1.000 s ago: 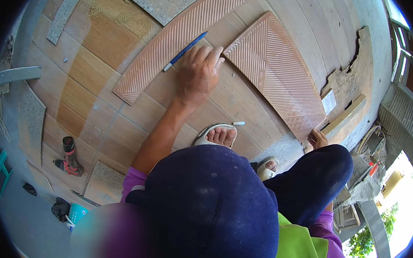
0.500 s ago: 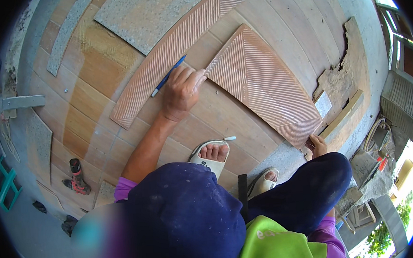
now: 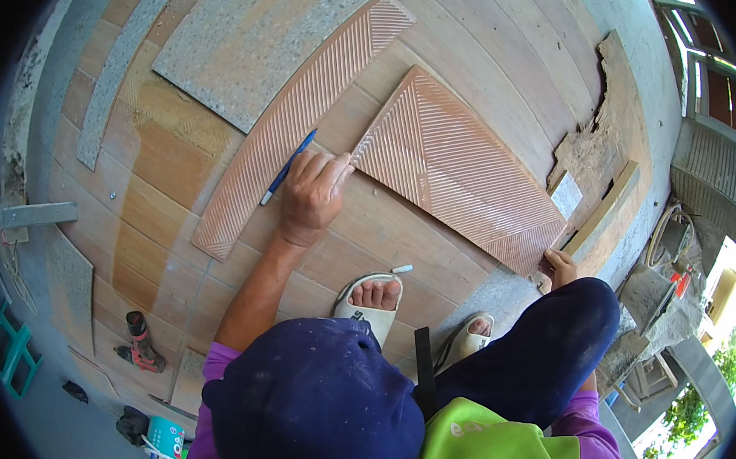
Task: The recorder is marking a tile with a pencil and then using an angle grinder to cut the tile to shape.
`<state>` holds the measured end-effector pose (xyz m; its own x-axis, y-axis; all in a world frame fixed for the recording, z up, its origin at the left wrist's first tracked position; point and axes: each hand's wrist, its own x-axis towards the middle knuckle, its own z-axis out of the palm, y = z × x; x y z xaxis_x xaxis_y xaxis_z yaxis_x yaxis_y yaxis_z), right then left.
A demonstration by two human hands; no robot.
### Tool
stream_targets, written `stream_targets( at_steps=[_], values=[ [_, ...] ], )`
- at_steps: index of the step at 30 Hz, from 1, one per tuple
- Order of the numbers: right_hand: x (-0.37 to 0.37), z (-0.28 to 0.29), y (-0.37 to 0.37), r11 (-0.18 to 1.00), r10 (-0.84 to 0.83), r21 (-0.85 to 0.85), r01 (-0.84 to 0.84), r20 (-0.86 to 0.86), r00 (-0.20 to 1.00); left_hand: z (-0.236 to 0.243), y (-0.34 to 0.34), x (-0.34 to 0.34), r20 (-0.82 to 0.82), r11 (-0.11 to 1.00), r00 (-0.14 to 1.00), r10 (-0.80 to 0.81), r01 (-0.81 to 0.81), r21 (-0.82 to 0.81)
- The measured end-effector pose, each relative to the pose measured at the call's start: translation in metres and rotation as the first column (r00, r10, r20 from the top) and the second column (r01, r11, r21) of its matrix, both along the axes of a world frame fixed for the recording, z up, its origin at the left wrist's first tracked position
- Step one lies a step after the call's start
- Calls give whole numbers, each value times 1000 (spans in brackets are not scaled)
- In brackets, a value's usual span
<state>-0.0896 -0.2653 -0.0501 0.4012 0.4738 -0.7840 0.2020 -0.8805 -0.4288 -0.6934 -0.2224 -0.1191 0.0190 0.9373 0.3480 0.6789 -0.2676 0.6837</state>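
Observation:
My left hand (image 3: pixel 312 191) pinches the left corner of a tapered tan tile (image 3: pixel 454 172), which lies ridged face up. My right hand (image 3: pixel 560 265) grips the same tile at its lower right corner, partly hidden by my knee. A blue pen or marker (image 3: pixel 282 177) lies close beside my left hand. Beyond it is a long ridged tile strip (image 3: pixel 260 144).
Speckled slabs (image 3: pixel 236 51) lie at the upper left. A red-black drill (image 3: pixel 146 347) and teal pail (image 3: pixel 165 438) are lower left. A broken board (image 3: pixel 593 145) lies right. My sandalled foot (image 3: pixel 365 311) stands below the tile, near a small white stick (image 3: pixel 401 269).
My view has shifted, so the tiles, pen and floor appear lower and mostly further left. Both hands stay at the same tile corners.

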Motion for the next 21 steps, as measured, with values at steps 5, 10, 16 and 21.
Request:
stream_targets(
  at_steps=[5,10,16,21],
  values=[
    [-4,2,0,1000,-19,20,19,7,1000,-1,-1,0,-20,1000,1000,-10,10,-10],
    [-4,4,-2,999,-24,24,24,11,1000,16,3,5,-56,997,998,-18,14,-71],
    [-8,11,-1,998,19,54,-19,-6,1000,33,59,44,105,982,980,170,-160,-102],
    [-11,3,8,980,-53,190,52,0,999,15,115,64,89,952,977,193,-165,-257]
  ],
)
